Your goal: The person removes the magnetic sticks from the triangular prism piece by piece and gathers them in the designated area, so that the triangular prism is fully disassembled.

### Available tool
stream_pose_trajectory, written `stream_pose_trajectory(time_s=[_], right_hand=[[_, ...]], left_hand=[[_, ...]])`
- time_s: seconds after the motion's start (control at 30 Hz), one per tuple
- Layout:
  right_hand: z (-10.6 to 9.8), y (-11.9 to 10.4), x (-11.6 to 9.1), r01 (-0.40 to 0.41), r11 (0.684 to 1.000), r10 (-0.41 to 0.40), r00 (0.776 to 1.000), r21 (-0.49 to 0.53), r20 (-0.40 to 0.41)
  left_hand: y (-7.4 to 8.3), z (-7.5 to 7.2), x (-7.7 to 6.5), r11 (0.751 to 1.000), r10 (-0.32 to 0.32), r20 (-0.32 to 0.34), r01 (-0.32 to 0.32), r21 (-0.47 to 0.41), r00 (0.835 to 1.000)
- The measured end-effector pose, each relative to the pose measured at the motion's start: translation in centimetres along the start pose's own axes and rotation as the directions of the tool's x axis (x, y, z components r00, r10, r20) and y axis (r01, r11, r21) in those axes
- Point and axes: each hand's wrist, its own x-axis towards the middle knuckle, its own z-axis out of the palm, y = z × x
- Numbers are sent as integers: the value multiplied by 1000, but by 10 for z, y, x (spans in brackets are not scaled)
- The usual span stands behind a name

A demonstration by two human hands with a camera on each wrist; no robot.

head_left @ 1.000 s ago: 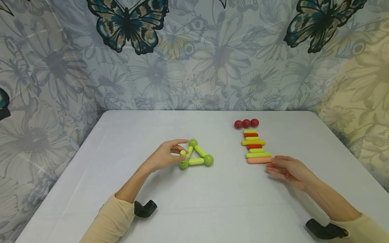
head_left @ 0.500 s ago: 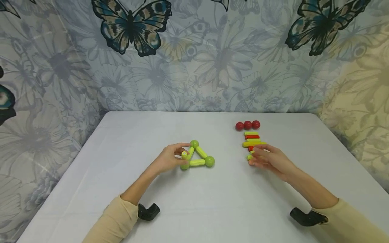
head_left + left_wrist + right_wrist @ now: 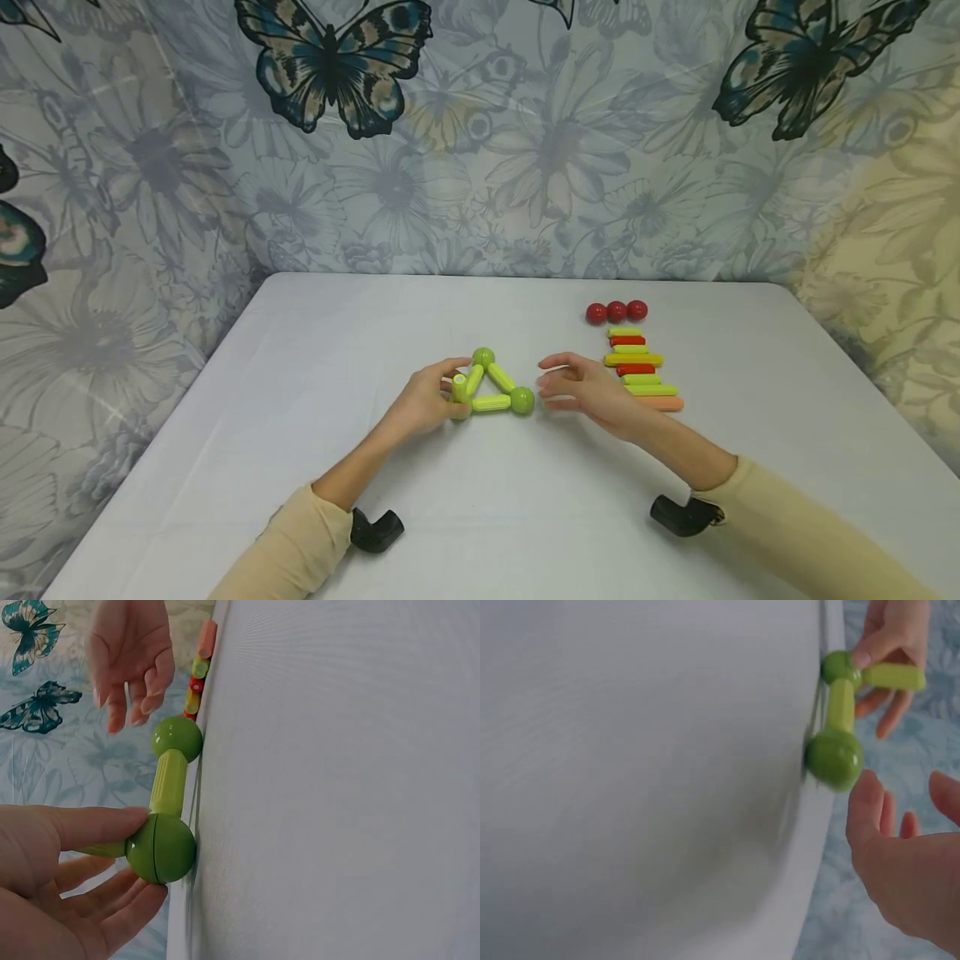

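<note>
A triangle of green balls joined by yellow-green sticks [image 3: 491, 403] lies on the white table. At its left corner a short yellow-green stick [image 3: 459, 386] stands up from the ball. My left hand [image 3: 423, 403] grips that corner; in the left wrist view the thumb and fingers pinch the green ball [image 3: 163, 849]. My right hand [image 3: 592, 393] hovers just right of the triangle's right-hand ball [image 3: 522, 401]. Its fingers are spread and loosely bent, with nothing between them in the right wrist view, where the ball [image 3: 835, 760] sits close by the fingertips.
Right of the triangle, a column of red, yellow, green and orange sticks [image 3: 633, 360] lies on the table [image 3: 360, 317], partly behind my right hand. Three red balls [image 3: 617, 312] stand in a row beyond it. Patterned wallpaper [image 3: 555, 192] rises behind the table's far edge.
My right hand has moved left, from the near end of the stick column across it to beside the triangle. The left hand keeps its grip on the corner ball.
</note>
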Motion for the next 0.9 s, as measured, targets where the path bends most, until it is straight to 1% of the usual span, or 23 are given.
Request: stream_pose_trajectory(time_s=[0.1, 0.2, 0.37, 0.5, 0.6, 0.73, 0.8, 0.83, 0.9], right_hand=[[18, -2, 11, 36, 996, -31, 998, -85, 61], [36, -6, 21, 97, 984, -80, 990, -151, 117], [60, -12, 35, 222, 955, -188, 966, -199, 177], [72, -16, 43, 287, 928, -238, 948, -238, 213], [75, -16, 46, 299, 919, -240, 941, -256, 237], [72, -13, 49, 298, 921, -236, 939, -250, 249], [69, -10, 50, 295, 929, -236, 937, -225, 256], [67, -8, 51, 291, 937, -236, 936, -195, 261], [64, -8, 52, 237, 967, -206, 943, -94, 262]], left_hand=[[-1, 0, 0, 1000, 7, -1, -7, -2, 1000], [-2, 0, 0, 1000, 19, 0, -19, -7, 1000], [-2, -1, -1, 999, 38, -3, -38, 1, 999], [-4, -2, -1, 997, 77, 3, -77, 13, 997], [-4, -1, -1, 995, 96, 4, -96, 21, 995], [-4, -1, -2, 995, 97, 8, -97, 20, 995], [-4, -1, -2, 996, 91, 13, -91, 16, 996], [-4, -1, -1, 996, 87, 14, -87, 14, 996], [-5, -1, -1, 996, 82, 17, -83, 17, 996]])
